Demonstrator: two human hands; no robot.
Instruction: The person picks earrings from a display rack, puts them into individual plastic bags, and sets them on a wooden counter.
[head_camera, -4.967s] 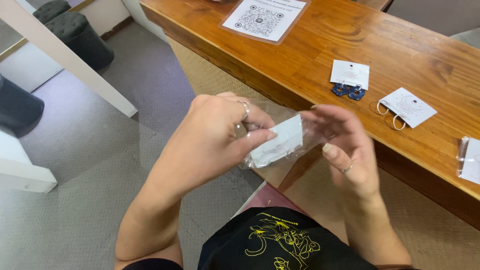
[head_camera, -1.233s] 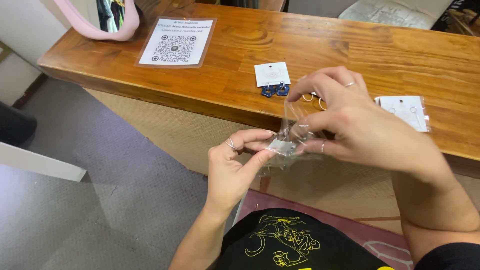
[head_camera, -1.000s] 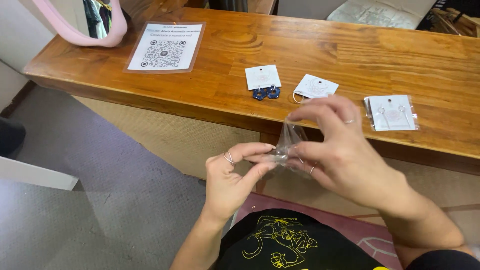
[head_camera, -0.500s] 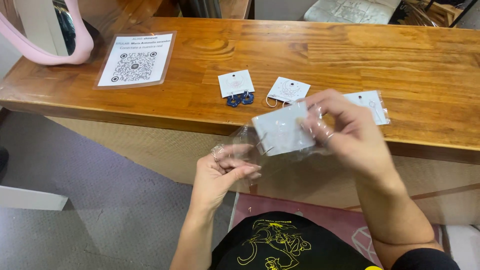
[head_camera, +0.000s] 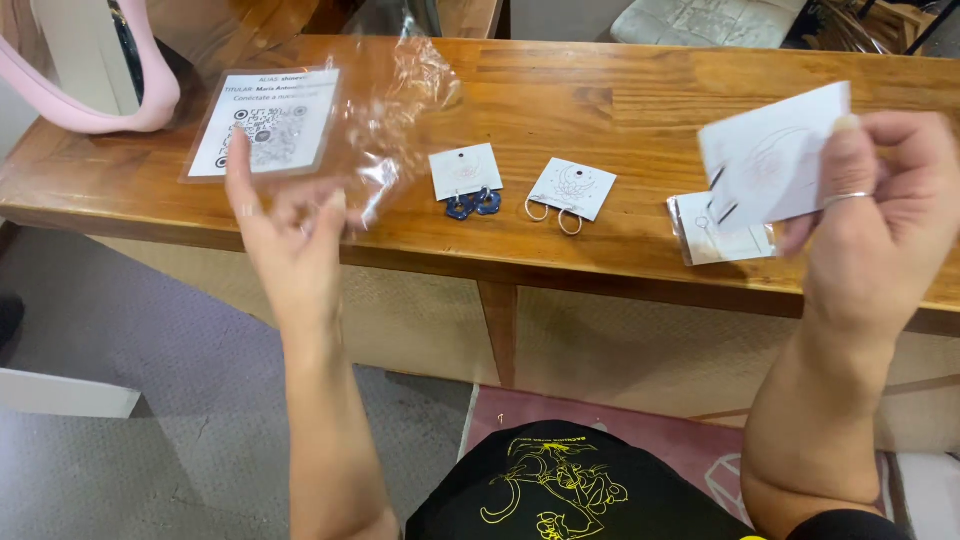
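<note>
The white earring card (head_camera: 775, 160) is out of its wrapper: the right hand (head_camera: 880, 215) holds it up, thumb and fingers pinched on its right edge, so this grip is clamped on the card. Thin dark earrings seem to hang at the card's lower left, though they are too small to tell surely. The clear plastic sleeve (head_camera: 390, 110) that would cover such a card is in the left hand (head_camera: 290, 235), raised well apart from the right; the fingers are closed on the sleeve's lower part and the crinkled film stands up above them. Judged from this, the unwrapping of this card is done, and both card and sleeve are yet to be set down.

Beyond both hands lies the wooden tabletop (head_camera: 640, 90). Just below and left of the right-hand grip, a bagged earring card (head_camera: 715, 235) lies flat, still in its film, so it looks not yet unwrapped. Further left, between the two hands, lie a bare card with hoop earrings (head_camera: 570, 195) and a bare card with blue earrings (head_camera: 468, 180), side by side. Past the left-hand grip a laminated code sheet (head_camera: 265, 122) lies flat, and a pink curved frame (head_camera: 100, 105) stands at the far left corner.
</note>
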